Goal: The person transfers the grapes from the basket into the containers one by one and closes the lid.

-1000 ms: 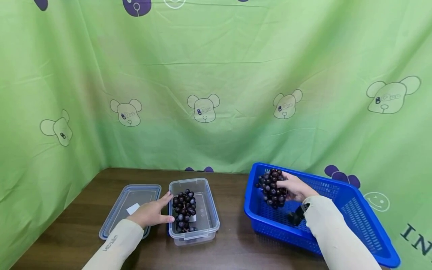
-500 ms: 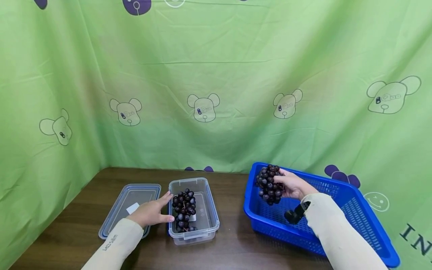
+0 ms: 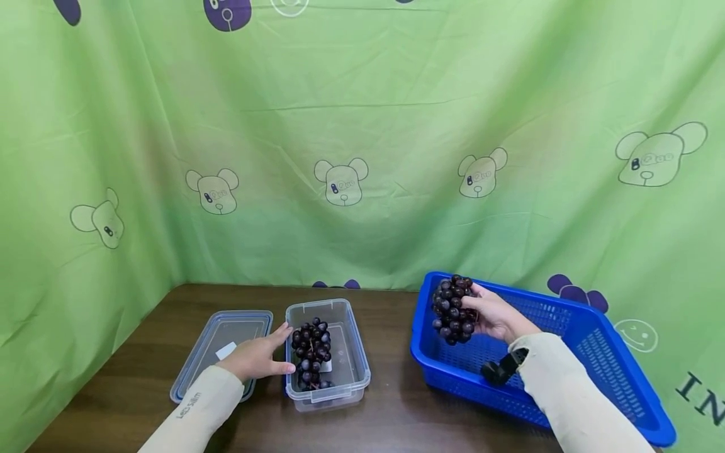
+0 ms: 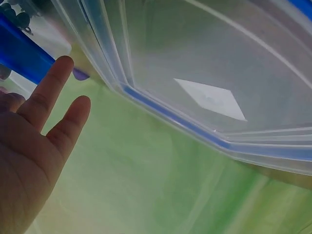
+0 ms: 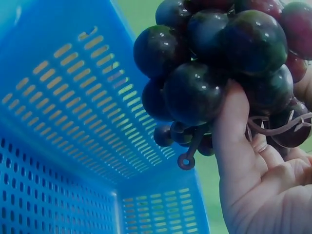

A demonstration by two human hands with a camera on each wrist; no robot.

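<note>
My right hand (image 3: pixel 498 314) grips a bunch of dark purple grapes (image 3: pixel 453 309) over the far left part of the blue basket (image 3: pixel 589 352). In the right wrist view the thumb presses against the grapes (image 5: pixel 195 92), and a bit of stem (image 5: pixel 187 158) hangs below them. My left hand (image 3: pixel 257 357) lies with fingers spread at the left rim of a clear plastic container (image 3: pixel 348 352). Inside that container, along its left side, rests another bunch of grapes (image 3: pixel 311 352). The left wrist view shows two straight fingers of the left hand (image 4: pixel 34 146).
Left of the container lies its clear lid (image 3: pixel 226 330) with a blue seal and a white label (image 3: pixel 225 350), partly under my left forearm. A brown wooden table (image 3: pixel 391 390) carries everything. A green cloth (image 3: pixel 396 233) with bear heads hangs behind.
My right hand has raised the bunch of grapes slightly and shifted it a little left within the basket's outline. My left hand has stayed at the container's rim.
</note>
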